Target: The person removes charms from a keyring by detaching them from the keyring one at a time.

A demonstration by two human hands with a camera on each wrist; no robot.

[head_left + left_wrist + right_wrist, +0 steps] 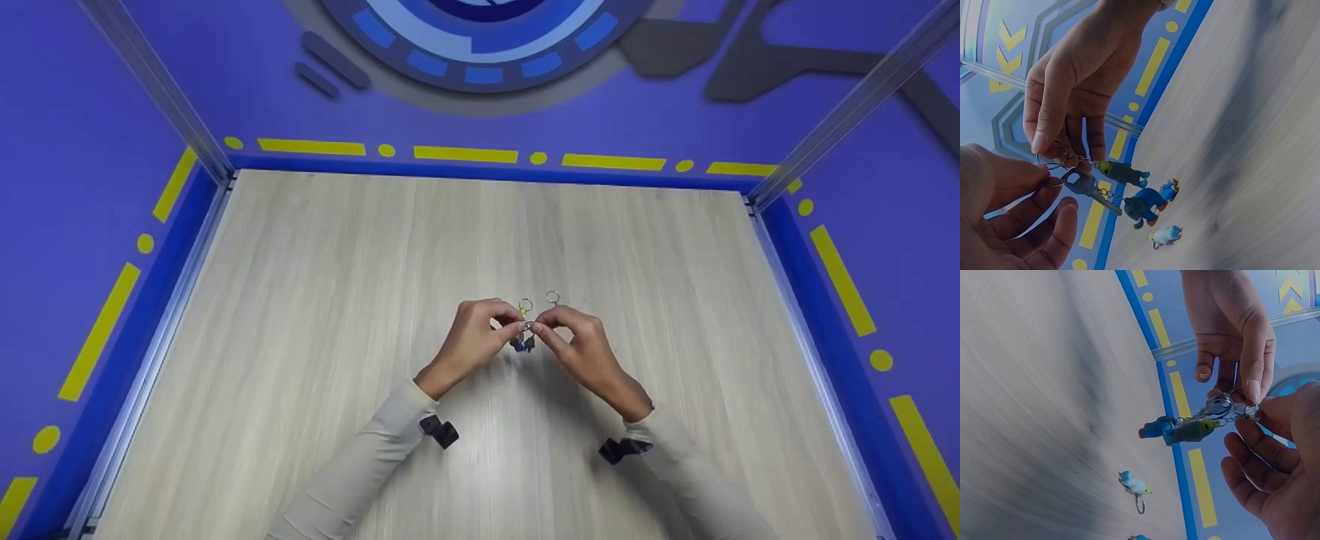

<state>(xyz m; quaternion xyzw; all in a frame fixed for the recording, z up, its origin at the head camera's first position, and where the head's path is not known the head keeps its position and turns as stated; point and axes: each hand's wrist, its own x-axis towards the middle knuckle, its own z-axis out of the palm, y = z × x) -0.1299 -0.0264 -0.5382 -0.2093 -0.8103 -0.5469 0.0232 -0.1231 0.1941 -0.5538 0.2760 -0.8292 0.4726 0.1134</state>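
Note:
My left hand [474, 336] and right hand [587, 351] meet fingertip to fingertip above the table. The left thumb and index finger pinch a metal key ring [1053, 183]. From it hang a silver key [1085, 188] and, on a short chain, a blue figure charm [1144, 206] with a grey head. A second keychain is pinched between the right thumb and fingertips by its ring [1251, 410]. Its chain carries a grey figure charm [1120, 172] with a yellow-green head. The two rings overlap in both wrist views.
On the wooden table [337, 262] beyond the hands lies a keychain with a white and light-blue figure [1135, 484]. Another keychain's ring [553, 297] shows beside it. Blue walls [480, 112] with yellow marks enclose the table at the back and sides.

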